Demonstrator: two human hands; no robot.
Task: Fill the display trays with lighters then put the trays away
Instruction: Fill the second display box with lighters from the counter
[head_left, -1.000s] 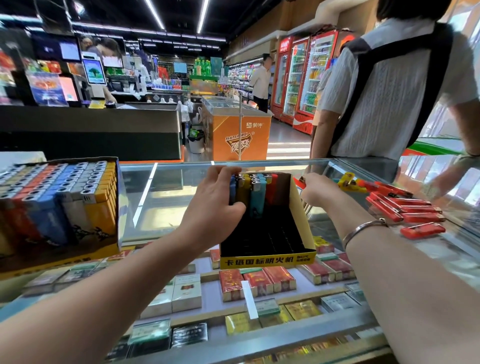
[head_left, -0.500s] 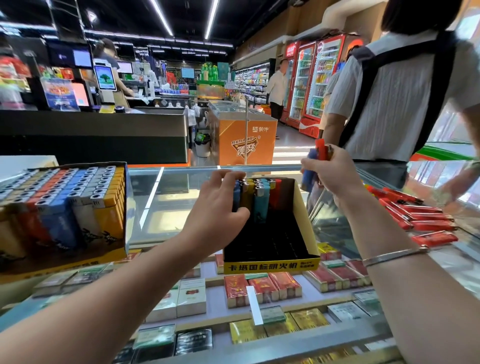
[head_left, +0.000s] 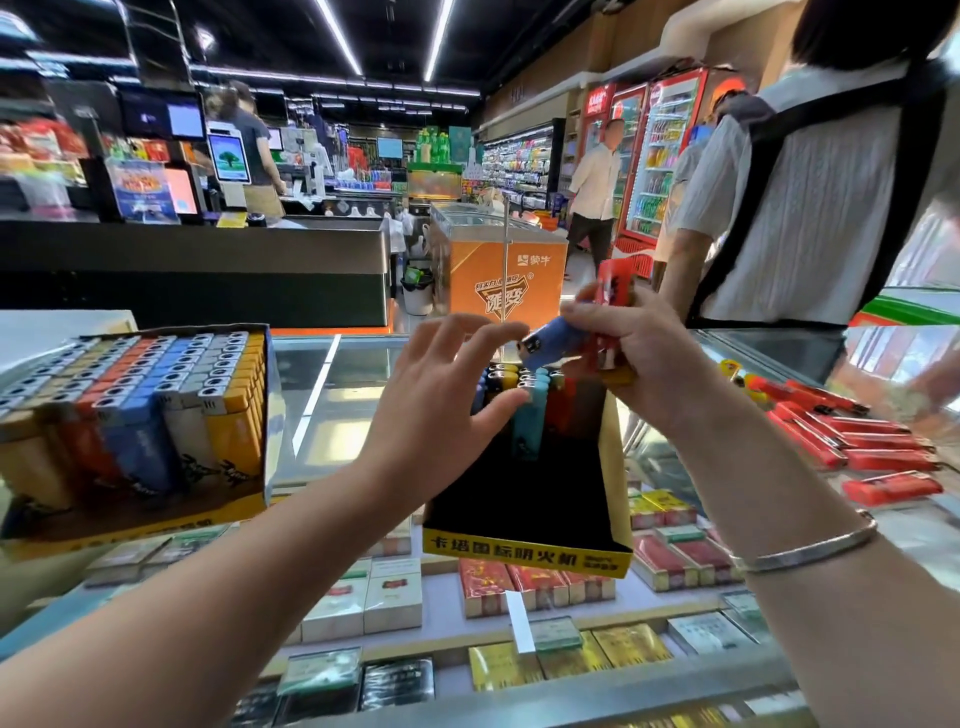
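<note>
A yellow-and-black display tray (head_left: 524, 553) sits on the glass counter, with a single row of lighters (head_left: 524, 402) standing at its far end. My right hand (head_left: 639, 353) grips a bunch of lighters above that row: a blue lighter (head_left: 553, 343) pointing left, a red lighter (head_left: 613, 283) sticking up, and a yellow one below. My left hand (head_left: 441, 410) hovers over the tray's left side, fingers spread, fingertips reaching toward the blue lighter. A full tray (head_left: 130, 415) of coloured lighters stands at the left.
Several loose red lighters (head_left: 852, 431) lie on the glass counter (head_left: 332, 395) at the right. A person in a white shirt (head_left: 810, 208) stands just beyond the counter, one hand near the red lighters. Cigarette packs fill the case below.
My right hand picked up lighters from the right pile and carried them left over the tray. My left hand lifted off the standing row and spread its fingers toward the blue lighter.
</note>
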